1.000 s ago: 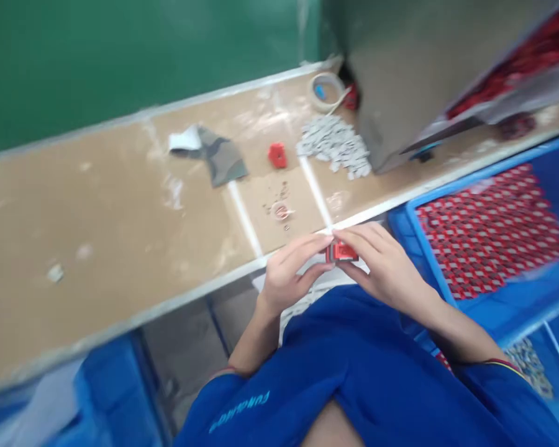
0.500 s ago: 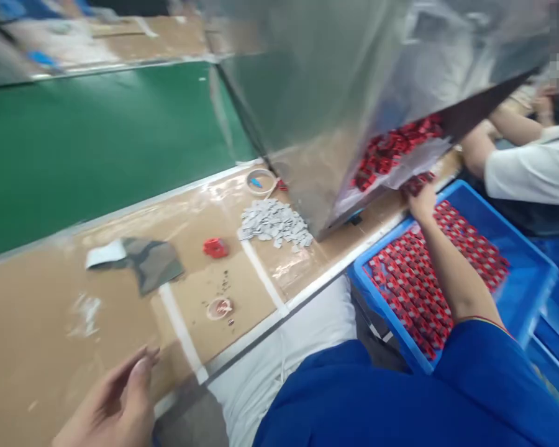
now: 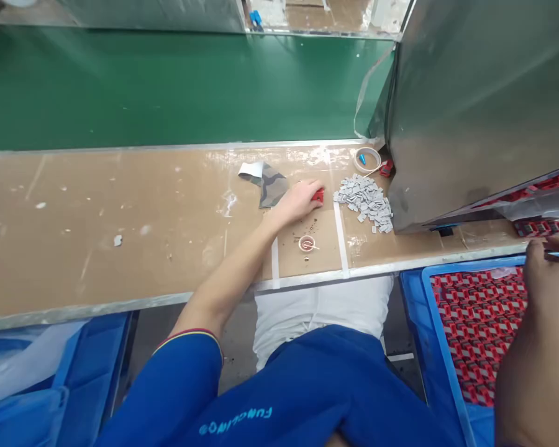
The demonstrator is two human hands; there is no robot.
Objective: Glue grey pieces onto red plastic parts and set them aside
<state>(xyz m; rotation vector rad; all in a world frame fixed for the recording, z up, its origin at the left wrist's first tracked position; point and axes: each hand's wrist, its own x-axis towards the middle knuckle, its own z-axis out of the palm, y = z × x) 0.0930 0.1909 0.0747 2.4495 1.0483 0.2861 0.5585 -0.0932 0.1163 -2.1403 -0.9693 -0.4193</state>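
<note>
My left hand (image 3: 298, 200) reaches far across the brown bench (image 3: 121, 230). Its fingers are closed over a small red part (image 3: 318, 196), which shows only at the fingertips. My right hand (image 3: 547, 279) hovers over the blue crate (image 3: 412, 292) at the right, which is filled with several rows of red parts (image 3: 475, 323). I see that hand from the back, with the fingers curled, and whatever they hold is hidden.
A heap of small grey pieces (image 3: 364, 202), a tape roll (image 3: 367, 159), a camouflage cloth (image 3: 270, 183) and a small round cap (image 3: 306, 243) lie near my left hand. A tall silvery bag (image 3: 479, 105) stands at the right. Behind runs a green belt (image 3: 168, 87). Blue bins (image 3: 28, 385) sit lower left.
A second ago both hands held a red part near my body. Since then my left hand has stretched out onto the red part on the bench, and my right hand has come back from the silvery bag over the crate.
</note>
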